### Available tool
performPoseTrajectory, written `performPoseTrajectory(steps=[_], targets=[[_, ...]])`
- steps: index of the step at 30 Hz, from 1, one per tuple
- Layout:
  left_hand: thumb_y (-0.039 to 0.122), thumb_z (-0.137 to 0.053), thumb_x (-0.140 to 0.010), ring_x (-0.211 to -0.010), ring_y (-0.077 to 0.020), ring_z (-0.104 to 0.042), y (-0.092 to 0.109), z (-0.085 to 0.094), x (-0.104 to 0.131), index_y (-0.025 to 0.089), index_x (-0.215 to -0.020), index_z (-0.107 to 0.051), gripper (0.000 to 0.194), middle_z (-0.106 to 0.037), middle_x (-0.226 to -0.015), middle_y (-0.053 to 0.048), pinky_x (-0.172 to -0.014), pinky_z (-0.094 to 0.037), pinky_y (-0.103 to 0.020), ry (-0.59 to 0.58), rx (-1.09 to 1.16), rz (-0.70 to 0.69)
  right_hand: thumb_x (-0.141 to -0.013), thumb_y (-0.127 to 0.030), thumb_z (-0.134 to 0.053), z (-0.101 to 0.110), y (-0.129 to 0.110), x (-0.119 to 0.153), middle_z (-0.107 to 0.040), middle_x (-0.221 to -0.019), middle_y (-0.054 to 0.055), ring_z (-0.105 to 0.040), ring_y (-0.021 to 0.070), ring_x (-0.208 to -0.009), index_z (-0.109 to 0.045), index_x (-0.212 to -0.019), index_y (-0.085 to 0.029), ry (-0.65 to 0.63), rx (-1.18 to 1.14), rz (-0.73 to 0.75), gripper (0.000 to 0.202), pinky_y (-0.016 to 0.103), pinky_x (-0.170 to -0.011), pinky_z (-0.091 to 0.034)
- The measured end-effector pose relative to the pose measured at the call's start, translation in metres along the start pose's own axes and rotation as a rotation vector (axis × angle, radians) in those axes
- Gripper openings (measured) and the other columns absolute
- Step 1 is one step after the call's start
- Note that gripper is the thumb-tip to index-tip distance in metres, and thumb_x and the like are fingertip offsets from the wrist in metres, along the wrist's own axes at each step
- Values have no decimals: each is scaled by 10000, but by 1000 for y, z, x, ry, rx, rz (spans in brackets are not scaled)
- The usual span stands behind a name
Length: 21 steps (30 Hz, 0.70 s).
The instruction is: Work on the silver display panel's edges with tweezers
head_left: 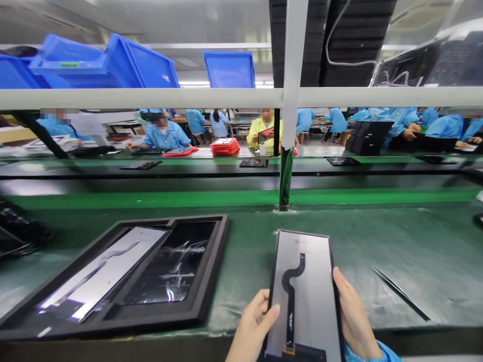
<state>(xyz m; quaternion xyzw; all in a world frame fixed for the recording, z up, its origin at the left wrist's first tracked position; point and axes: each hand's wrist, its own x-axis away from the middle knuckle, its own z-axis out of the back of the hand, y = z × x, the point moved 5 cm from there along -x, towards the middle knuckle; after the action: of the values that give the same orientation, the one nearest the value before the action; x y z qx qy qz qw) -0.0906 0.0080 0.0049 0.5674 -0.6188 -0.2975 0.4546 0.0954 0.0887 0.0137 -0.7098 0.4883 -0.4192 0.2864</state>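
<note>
A flat display panel (317, 281) with a silvery back and a black curved ribbon cable is held near the front edge of the green bench. My left hand (253, 327) grips its left edge, thumb on the back face. Along the right edge my right hand (354, 314) is wrapped, its fingers partly hidden behind the panel. To the left lies a black foam tray (217, 261) with two recesses. One silver-backed panel (109, 266) rests slanted in it, beside a dark glossy panel (171, 264). Metal tweezers (402, 294) lie on the bench at the right.
A conveyor (204, 168) carrying several dark panels runs behind the green bench (241, 251). A white upright post (294, 65) and crossbar stand ahead, with blue bins (229, 70) above. Black cables (18, 229) lie at far left. People in blue and yellow work beyond.
</note>
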Motion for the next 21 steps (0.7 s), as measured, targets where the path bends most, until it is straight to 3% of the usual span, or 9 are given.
performPoseTrajectory(steps=[5,10,21], targets=[[414,-853,-679,-860,-249,-732,15,14,-7,168,-983,-675,429,-764,-937,-72,-731,-552,-275,75,43,51,-773,-826,-474,-17,-6,3,-729,-747,58,-640,199,-647,-744,-1015,-201,-305,-3,-15,722,287,-572,-479],[388,-872,-641,-920,-272,-727,20,18,-10,182,-1051,-688,494,-769,-967,-68,-783,-565,-302,107,12,98,-755,-866,-415,-19,-8,2,-579,-596,-8,-456,113,-499,-738,-944,-187,-307,30,5,775,227,-518,-386],[438,-862,-612,-914,-292,-732,19,13,-8,188,-1072,-669,558,-758,-1044,-86,-723,-580,-302,205,-7,74,-761,-871,-397,-18,-9,2,-629,-634,23,-486,129,-530,-740,-916,-186,-295,68,19,781,238,-509,-364]])
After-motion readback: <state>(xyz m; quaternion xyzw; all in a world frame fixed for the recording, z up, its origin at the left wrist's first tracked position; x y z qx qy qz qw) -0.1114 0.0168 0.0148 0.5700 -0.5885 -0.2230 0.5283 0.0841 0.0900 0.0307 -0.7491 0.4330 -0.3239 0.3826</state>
